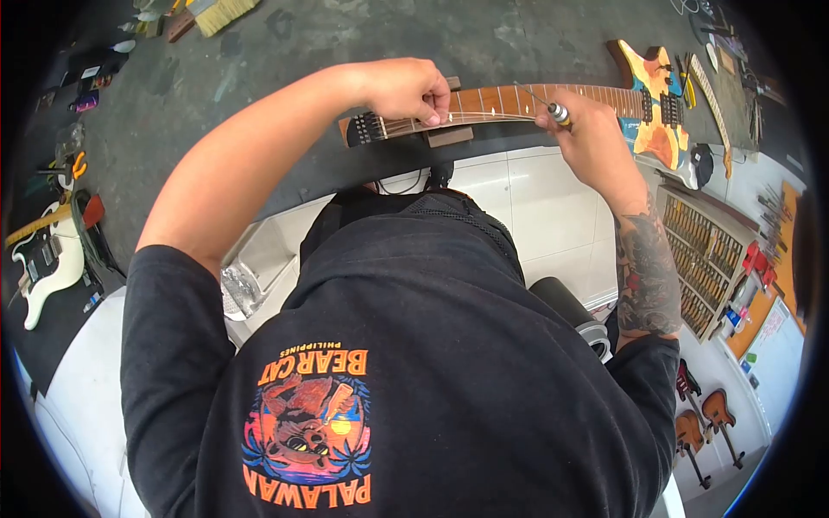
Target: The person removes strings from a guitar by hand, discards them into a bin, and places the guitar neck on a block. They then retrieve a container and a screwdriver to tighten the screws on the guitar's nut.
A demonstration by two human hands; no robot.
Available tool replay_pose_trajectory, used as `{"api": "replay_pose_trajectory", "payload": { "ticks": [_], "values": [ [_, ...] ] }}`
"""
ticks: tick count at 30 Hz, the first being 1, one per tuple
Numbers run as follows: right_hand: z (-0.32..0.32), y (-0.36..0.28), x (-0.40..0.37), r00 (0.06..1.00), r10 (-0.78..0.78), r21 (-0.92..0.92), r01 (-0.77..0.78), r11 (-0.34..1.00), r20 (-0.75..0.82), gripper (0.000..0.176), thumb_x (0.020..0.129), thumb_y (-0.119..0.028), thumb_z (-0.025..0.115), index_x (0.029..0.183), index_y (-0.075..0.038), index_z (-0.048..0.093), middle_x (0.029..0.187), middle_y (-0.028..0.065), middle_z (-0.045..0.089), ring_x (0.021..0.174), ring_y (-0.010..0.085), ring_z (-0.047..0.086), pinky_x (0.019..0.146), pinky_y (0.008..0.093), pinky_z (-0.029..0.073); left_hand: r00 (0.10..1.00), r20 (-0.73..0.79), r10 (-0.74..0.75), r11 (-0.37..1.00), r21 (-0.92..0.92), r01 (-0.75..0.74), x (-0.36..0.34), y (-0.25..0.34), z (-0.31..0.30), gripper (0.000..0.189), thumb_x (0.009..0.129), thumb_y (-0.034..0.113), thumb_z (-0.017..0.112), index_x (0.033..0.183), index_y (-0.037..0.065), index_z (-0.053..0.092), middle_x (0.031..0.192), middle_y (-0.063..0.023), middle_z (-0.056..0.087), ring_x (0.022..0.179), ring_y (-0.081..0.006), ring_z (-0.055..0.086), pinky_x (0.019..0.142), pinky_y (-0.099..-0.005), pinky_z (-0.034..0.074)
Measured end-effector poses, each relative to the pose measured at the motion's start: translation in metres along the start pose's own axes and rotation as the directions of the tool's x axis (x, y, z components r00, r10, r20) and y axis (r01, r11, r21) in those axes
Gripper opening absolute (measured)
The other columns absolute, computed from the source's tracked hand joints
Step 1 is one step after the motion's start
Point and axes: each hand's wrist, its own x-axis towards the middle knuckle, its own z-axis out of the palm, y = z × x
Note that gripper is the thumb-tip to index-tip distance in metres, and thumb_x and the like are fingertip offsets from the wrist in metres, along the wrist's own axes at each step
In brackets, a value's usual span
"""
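Note:
A headless electric guitar lies across the dark bench, its blue and wood-toned body at the right and its neck running left to a black headpiece. Above the headpiece end, my left hand is closed, thumb and finger pinched on a guitar string at the fretboard edge. My right hand wraps round a small screwdriver, its thin shaft pointing up and left over the fretboard. The right fingertips also sit close to the strings. Under the neck is a wooden block.
A wide brush lies at the bench's far left. A loose guitar neck rests right of the body. A white guitar stands at the left, a rack of tools at the right. The bench edge runs just before my waist.

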Motion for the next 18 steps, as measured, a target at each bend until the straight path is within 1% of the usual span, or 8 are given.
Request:
{"api": "replay_pose_trajectory", "payload": {
  "ticks": [3,4,6,7,10,13,16,18],
  "values": [
    [-0.001,0.001,-0.003,1.000,-0.011,-0.023,0.010,1.000,-0.025,0.007,0.087,0.002,0.067,0.091,-0.001,0.061,0.084,0.0168,0.067,0.083,0.0404,0.065,0.071,0.0435,0.050,0.999,0.040,0.018,0.997,-0.069,-0.015,-0.001,0.002,0.002,0.013,0.095,0.015,0.068,0.100,0.003,0.069,0.093,-0.0053,0.076,0.088,-0.0156,0.070,0.084,-0.0332,0.053],
    [-0.001,0.001,-0.004,0.999,-0.032,-0.058,0.030,0.998,-0.035,0.010,0.086,0.003,0.067,0.093,-0.001,0.061,0.086,0.0175,0.067,0.085,0.0409,0.065,0.072,0.0448,0.050,0.998,0.062,0.023,0.995,-0.103,-0.016,-0.002,0.002,0.002,0.013,0.096,0.015,0.066,0.100,0.003,0.068,0.093,-0.0054,0.075,0.088,-0.0151,0.069,0.083,-0.0332,0.053],
    [0.000,0.002,-0.004,0.995,-0.081,-0.134,0.073,0.988,-0.052,0.016,0.084,0.004,0.067,0.097,-0.001,0.060,0.089,0.0189,0.067,0.088,0.0418,0.065,0.075,0.0476,0.051,0.995,0.104,0.005,0.967,-0.255,0.021,-0.001,-0.003,0.003,0.013,0.100,0.015,0.062,0.101,0.003,0.066,0.092,-0.0053,0.074,0.089,-0.0146,0.069,0.082,-0.0330,0.053],
    [-0.001,0.001,-0.005,0.997,-0.063,-0.125,0.057,0.990,-0.050,0.017,0.083,0.004,0.067,0.098,-0.001,0.060,0.090,0.0190,0.066,0.089,0.0419,0.064,0.075,0.0478,0.050,0.992,0.123,-0.002,0.943,-0.329,0.043,-0.002,-0.004,0.003,0.013,0.101,0.014,0.059,0.102,0.003,0.065,0.092,-0.0053,0.074,0.090,-0.0144,0.069,0.082,-0.0329,0.053],
    [-0.006,-0.002,-0.004,0.998,-0.035,-0.115,0.029,0.993,-0.048,0.019,0.082,0.004,0.065,0.099,-0.002,0.060,0.091,0.0191,0.066,0.090,0.0420,0.064,0.076,0.0482,0.050,0.985,0.167,-0.051,0.917,-0.383,0.113,-0.008,0.006,0.003,0.017,0.105,0.016,0.055,0.107,0.003,0.065,0.088,-0.0031,0.070,0.088,-0.0132,0.068,0.080,-0.0307,0.053],
    [-0.007,-0.002,-0.006,0.999,-0.020,-0.130,0.015,0.991,-0.031,0.020,0.082,0.005,0.064,0.099,-0.002,0.059,0.091,0.0189,0.066,0.090,0.0422,0.064,0.077,0.0489,0.050,0.979,0.188,-0.076,0.907,-0.395,0.146,-0.010,0.007,0.003,0.020,0.105,0.018,0.054,0.110,0.003,0.067,0.085,-0.0001,0.066,0.082,-0.0116,0.066,0.078,-0.0280,0.052],
    [-0.008,-0.004,-0.007,1.000,0.006,-0.155,-0.005,0.988,0.008,0.022,0.081,0.006,0.062,0.100,-0.002,0.057,0.092,0.0186,0.066,0.091,0.0422,0.064,0.077,0.0499,0.050,0.994,0.108,-0.008,0.915,-0.401,0.051,-0.006,-0.010,0.009,0.021,0.105,0.019,0.054,0.112,0.003,0.067,0.083,0.0015,0.064,0.075,-0.0103,0.063,0.073,-0.0270,0.052],
    [-0.007,-0.008,-0.008,1.000,-0.005,-0.173,0.007,0.985,0.011,0.022,0.080,0.006,0.061,0.100,-0.002,0.056,0.092,0.0185,0.066,0.092,0.0420,0.064,0.078,0.0504,0.049,0.996,0.084,-0.022,0.917,-0.394,0.054,-0.008,-0.007,0.011,0.020,0.105,0.019,0.055,0.110,0.004,0.068,0.083,0.0020,0.063,0.073,-0.0094,0.062,0.069,-0.0271,0.052]
  ]
}}
